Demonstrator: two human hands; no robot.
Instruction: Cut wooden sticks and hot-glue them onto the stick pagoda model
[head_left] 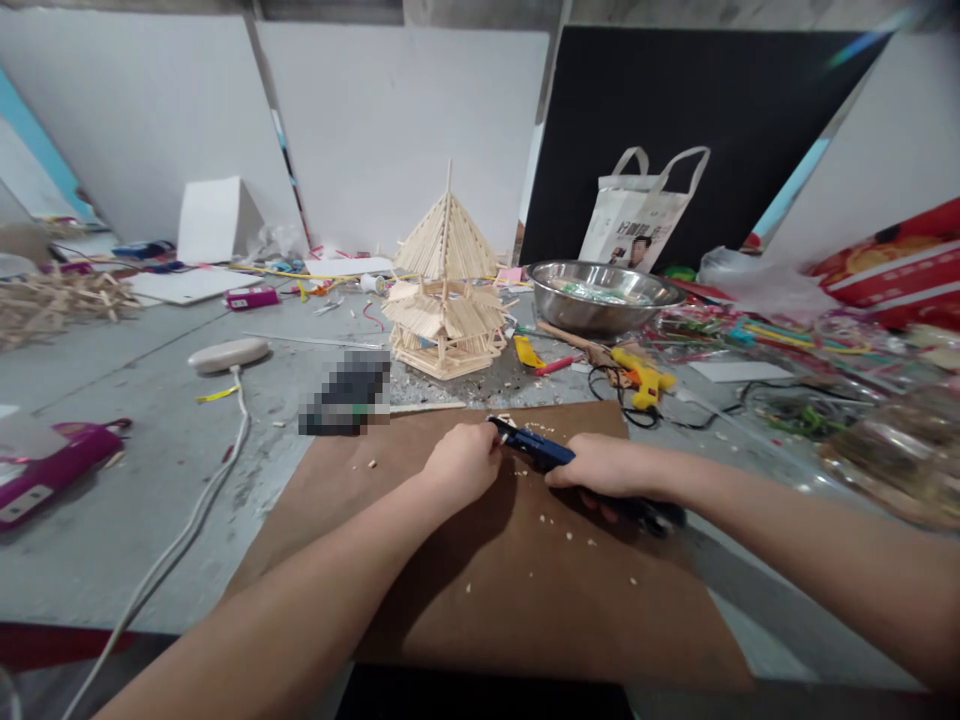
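My right hand is wrapped round a dark blue hand tool with black handles, which looks like a pair of shears. Its far end points left, right up against my left hand. The fingers of my left hand are pinched together there; whatever they hold is too small or hidden to name. Small pale wood chips lie scattered round the tool on a brown board. Behind the board stands a pavilion model built of thin wooden sticks, with a pointed roof.
A yellow glue gun with a black cord lies right of the board. Further back are a steel bowl and a tote bag. A blurred dark object, a white cable and a purple box are leftward.
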